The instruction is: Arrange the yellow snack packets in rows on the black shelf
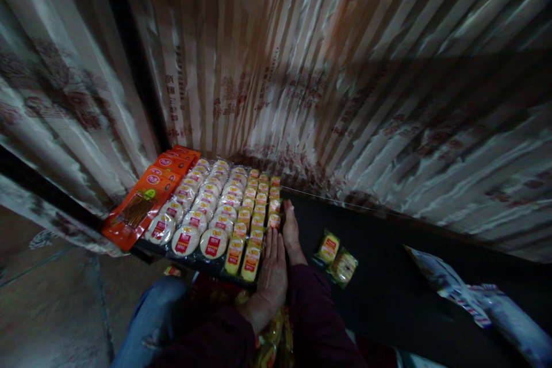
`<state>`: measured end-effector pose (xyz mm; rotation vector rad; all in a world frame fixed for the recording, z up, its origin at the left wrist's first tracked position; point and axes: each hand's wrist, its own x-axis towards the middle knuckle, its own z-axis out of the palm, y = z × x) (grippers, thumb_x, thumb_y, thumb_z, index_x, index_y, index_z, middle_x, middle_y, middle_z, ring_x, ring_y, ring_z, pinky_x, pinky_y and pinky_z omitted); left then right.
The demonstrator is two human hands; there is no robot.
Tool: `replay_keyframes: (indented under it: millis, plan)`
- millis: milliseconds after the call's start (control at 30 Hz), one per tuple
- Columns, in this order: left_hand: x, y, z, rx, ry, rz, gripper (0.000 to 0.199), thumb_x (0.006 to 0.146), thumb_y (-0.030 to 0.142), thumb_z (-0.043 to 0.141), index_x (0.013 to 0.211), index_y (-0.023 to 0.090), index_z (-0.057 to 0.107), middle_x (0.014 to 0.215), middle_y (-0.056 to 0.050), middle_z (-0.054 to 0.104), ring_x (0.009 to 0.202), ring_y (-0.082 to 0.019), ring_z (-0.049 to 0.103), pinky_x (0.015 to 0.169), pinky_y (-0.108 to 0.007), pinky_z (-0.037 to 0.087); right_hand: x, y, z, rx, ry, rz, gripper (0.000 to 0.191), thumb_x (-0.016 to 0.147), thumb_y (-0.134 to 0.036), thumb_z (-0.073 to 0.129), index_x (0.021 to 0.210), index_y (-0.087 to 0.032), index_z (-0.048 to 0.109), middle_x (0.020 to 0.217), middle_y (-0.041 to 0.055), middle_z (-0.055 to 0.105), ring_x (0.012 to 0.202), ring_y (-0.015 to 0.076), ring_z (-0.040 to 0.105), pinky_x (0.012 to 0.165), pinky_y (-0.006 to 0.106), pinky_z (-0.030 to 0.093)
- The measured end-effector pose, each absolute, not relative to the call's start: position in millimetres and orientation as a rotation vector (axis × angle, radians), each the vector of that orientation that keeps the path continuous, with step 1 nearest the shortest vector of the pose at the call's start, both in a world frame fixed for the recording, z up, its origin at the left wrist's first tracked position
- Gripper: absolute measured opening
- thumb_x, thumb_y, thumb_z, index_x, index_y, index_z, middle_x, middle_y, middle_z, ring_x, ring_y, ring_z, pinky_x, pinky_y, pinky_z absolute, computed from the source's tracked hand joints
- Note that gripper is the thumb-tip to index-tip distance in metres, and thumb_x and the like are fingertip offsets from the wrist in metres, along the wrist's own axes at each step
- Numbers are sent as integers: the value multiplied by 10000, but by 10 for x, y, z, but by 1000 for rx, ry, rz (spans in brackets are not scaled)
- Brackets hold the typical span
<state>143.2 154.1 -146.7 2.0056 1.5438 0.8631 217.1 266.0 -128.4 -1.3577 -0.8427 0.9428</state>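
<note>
Rows of small yellow snack packets [244,215] lie overlapped on a black shelf [371,241]. My left hand [272,270] is flat with its fingers stretched out, lying along the right side of the near yellow packets. Farther back, my right hand [292,233] stands on edge against the same side, fingers straight and pointing to the back. Neither hand grasps anything. Left of the yellow rows are several rows of round white rice crackers [202,207] in clear wrappers with red labels. Orange snack bags [146,198] form the leftmost row.
Two loose yellow packets, one label up [328,246] and one beside it [344,267], lie right of my hands. Blue-and-white bags [474,296] rest farther right. A printed, pleated curtain [302,80] hangs behind. More yellow packets [273,339] are below the shelf edge.
</note>
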Motion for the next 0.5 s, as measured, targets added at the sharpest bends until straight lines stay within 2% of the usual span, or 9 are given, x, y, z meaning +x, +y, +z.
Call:
replay_keyframes:
  millis: [133, 333, 500]
  plan:
    - [1457, 1524, -1496, 2102, 1564, 866, 697, 873, -25, 223, 1536, 175, 147, 1581, -145, 208, 1458, -238, 86, 1198, -497, 262, 2196, 2476, -1294, -1317, -754, 1015, 903, 809, -769, 359, 1478, -164, 361, 1532, 93, 378, 1426, 227, 345, 1184, 385, 266]
    - [1455, 1391, -1496, 2241, 1564, 811, 610, 899, 27, 293, 1500, 129, 253, 1539, -168, 338, 1458, -248, 209, 1168, -477, 349, 2139, 2079, -1219, -1314, -683, 1054, 856, 734, -775, 506, 1353, -185, 550, 1478, 96, 469, 1366, 271, 438, 1162, 392, 308]
    - [1374, 1174, -1433, 2174, 1469, 722, 565, 903, 69, 296, 1464, 112, 337, 1520, -153, 384, 1445, -245, 276, 1172, -443, 354, 2101, 1791, -1217, -1347, -662, 1021, 813, 726, -744, 547, 1277, -150, 609, 1419, 136, 532, 1297, 283, 515, 1117, 415, 371]
